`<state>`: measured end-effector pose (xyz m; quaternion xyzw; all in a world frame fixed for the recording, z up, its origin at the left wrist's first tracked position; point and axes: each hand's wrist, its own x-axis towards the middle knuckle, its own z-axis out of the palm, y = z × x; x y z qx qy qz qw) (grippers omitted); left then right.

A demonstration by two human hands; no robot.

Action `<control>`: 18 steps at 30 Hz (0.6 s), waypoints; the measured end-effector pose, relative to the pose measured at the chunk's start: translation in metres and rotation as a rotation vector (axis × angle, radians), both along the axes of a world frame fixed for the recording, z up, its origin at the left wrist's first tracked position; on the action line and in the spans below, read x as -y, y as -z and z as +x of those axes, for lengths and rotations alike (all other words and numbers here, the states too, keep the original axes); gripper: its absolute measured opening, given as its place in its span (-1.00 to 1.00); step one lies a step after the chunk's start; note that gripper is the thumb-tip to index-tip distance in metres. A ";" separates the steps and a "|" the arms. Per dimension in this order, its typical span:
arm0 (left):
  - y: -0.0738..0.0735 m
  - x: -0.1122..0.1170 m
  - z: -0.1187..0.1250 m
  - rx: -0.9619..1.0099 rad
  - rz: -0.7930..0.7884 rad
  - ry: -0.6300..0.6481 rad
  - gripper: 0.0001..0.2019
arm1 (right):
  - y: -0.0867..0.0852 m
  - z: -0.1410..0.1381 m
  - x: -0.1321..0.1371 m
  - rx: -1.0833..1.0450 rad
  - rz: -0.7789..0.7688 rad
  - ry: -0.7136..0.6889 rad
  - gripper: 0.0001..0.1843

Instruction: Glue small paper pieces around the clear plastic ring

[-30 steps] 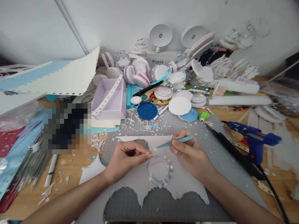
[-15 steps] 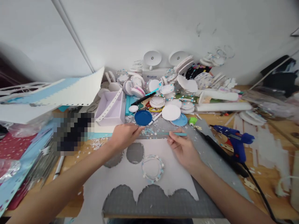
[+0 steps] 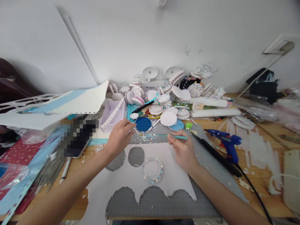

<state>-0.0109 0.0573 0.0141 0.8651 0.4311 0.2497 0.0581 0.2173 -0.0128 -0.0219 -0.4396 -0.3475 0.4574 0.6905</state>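
Note:
My right hand [image 3: 182,148] grips a slim teal tool [image 3: 179,137] between thumb and fingers, its thin end pointing left over scattered small blue and white pieces [image 3: 146,136]. Whether it is tweezers or a brush I cannot make out. My left hand [image 3: 120,136] hovers left of those pieces, near a round blue dish [image 3: 143,124], thumb and forefinger apart, with nothing visible between them. Below both hands lies a white sheet [image 3: 133,184] with round cut-outs. On it rests a wire ring with small white and blue pieces [image 3: 152,180].
A blue glue gun [image 3: 226,140] and a black rod-like object [image 3: 217,154] lie at right. Behind are a lilac box [image 3: 112,115], a white disc [image 3: 168,119] and stacked discs. A grey cutting mat [image 3: 206,200] underlies the sheet. A phone [image 3: 83,140] lies at left.
My left hand has drawn back leftward from the small pieces and its fingers have parted. My right hand still holds the teal tool. The camera view has tilted upward slightly.

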 end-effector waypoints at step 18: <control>-0.034 0.081 0.027 0.794 -0.957 0.056 -0.67 | -0.038 0.011 0.070 1.344 0.682 0.064 -0.73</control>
